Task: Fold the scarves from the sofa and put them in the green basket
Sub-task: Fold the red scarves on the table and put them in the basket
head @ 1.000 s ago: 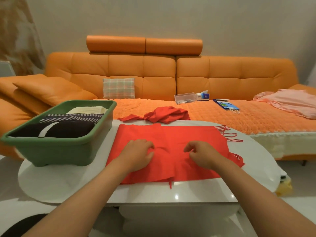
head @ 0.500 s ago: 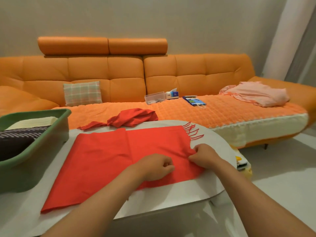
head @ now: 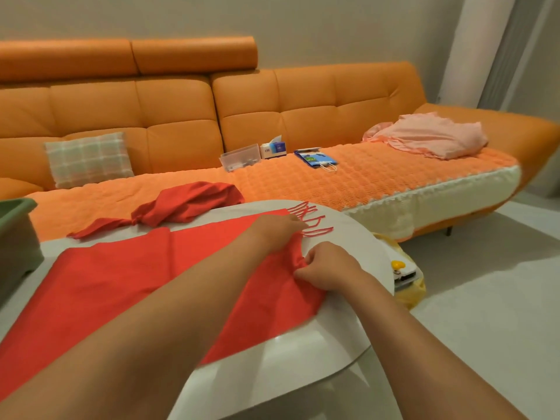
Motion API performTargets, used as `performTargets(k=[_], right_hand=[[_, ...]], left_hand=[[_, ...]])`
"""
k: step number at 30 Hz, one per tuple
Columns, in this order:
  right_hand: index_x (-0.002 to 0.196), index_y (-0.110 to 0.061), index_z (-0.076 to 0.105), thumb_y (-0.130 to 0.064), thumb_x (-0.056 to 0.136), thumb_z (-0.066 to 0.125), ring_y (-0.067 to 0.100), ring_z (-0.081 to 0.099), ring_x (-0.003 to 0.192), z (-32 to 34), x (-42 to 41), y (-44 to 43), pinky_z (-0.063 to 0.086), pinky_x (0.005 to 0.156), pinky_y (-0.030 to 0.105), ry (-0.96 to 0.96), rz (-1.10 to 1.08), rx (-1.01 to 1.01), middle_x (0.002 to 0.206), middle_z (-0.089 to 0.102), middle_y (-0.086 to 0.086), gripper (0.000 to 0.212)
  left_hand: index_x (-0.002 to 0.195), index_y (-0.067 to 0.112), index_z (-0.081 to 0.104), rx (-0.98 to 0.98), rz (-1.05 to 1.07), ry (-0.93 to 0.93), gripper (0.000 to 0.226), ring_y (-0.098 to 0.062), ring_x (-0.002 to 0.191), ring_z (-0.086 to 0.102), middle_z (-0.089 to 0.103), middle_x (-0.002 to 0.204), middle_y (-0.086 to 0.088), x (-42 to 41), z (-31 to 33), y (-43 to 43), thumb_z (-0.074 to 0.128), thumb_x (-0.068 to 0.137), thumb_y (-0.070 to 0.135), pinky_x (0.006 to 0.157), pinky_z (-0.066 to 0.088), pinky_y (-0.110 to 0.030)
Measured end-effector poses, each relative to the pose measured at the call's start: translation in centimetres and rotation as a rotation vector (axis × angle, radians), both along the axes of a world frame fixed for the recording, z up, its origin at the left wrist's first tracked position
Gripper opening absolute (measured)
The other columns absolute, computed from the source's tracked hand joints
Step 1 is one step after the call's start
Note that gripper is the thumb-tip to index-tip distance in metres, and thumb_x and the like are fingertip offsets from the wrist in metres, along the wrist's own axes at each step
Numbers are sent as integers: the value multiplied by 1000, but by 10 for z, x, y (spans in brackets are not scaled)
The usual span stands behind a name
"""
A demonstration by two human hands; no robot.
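Far to the left of your hands, only a corner of the green basket (head: 15,237) shows at the frame's edge, standing on the white table (head: 348,328). From beside it the red scarf (head: 121,277) runs toward your grip, spread flat on the tabletop as one plain, bright red sheet with a faint crease across it and your left forearm lying over it. Beyond that arm, a second red scarf (head: 194,204) lies crumpled and twisted on the seat of the orange sofa (head: 303,101), partly hanging toward the table. Your left hand (head: 277,230) is curled on the far corner of the scarf's end, fingers closed on the cloth right where the fringe (head: 312,219) begins. Just to its right and nearer you, your right hand (head: 328,266) pinches the near corner, the fabric bunched into small folds between thumb and fingers. The red tassels splay loose on the table just past your left knuckles.
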State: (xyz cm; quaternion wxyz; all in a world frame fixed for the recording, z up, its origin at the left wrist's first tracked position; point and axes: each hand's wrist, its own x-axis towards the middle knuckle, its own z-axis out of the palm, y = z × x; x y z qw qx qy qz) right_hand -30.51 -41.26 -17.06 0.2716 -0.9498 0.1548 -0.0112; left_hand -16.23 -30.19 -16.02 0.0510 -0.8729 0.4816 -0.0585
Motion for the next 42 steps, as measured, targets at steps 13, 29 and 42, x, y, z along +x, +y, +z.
performTargets(k=[13, 29, 42], right_hand=[[93, -10, 77, -18, 81, 67, 22, 69, 78, 21, 9, 11, 55, 62, 33, -100, 115, 300, 85, 74, 8, 18], [102, -13, 75, -17, 93, 60, 16, 62, 55, 25, 15, 172, 48, 44, 22, 154, 501, 505, 84, 68, 2, 18], [158, -41, 12, -64, 99, 30, 16, -8, 153, -26, 37, 171, -3, 123, 44, 41, 561, -345, 168, -5, -2, 66]], left_hand=[[95, 16, 59, -223, 123, -60, 20, -25, 85, 56, 58, 101, -6, 38, 32, 41, 47, 92, 0, 68, 39, -33], [123, 22, 68, -263, 394, 31, 49, -31, 116, 58, 63, 125, -10, 24, -9, 244, 39, 85, 9, 97, 45, -41], [154, 42, 16, -257, 455, 324, 59, -20, 152, 13, 15, 165, -2, 33, -31, 237, 33, 99, 55, 122, 14, -46]])
